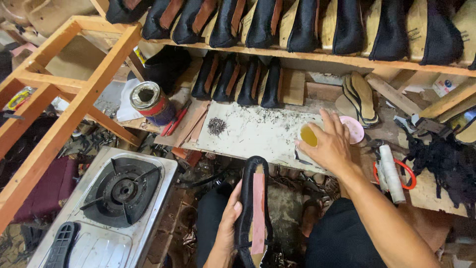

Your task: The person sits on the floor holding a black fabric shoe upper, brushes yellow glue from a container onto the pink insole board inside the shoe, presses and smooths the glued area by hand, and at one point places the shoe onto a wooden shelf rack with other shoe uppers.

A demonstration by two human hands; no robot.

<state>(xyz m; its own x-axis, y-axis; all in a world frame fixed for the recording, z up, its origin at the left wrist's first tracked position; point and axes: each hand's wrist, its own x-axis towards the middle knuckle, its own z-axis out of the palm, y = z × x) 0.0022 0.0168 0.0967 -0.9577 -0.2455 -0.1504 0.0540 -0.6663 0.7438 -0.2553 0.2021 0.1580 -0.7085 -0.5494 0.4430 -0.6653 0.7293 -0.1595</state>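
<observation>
Held low at bottom centre, a black shoe upper on its last (255,208) is gripped by the left hand (229,218), fingers curled around its side, sole turned upward so that the pinkish insole strip is exposed to view. Slightly higher, at centre right, the right hand (329,144) is laid over a small pot of yellow glue (308,135); its fingers are spread apart over the rim, and whether the pot is actually gripped cannot be told. The pot is stood on a pale work board (253,131) at frame centre, scattered with a heap of small tacks (216,126), kept within easy reach. At left centre an open tin can (148,101) is set beside red-handled pliers (176,119). A gas stove (119,198) is placed at lower left. Rows of finished black uppers on lasts (238,79) are racked along wooden shelves (317,58) across the top. A white roll (391,171) is laid at right.
</observation>
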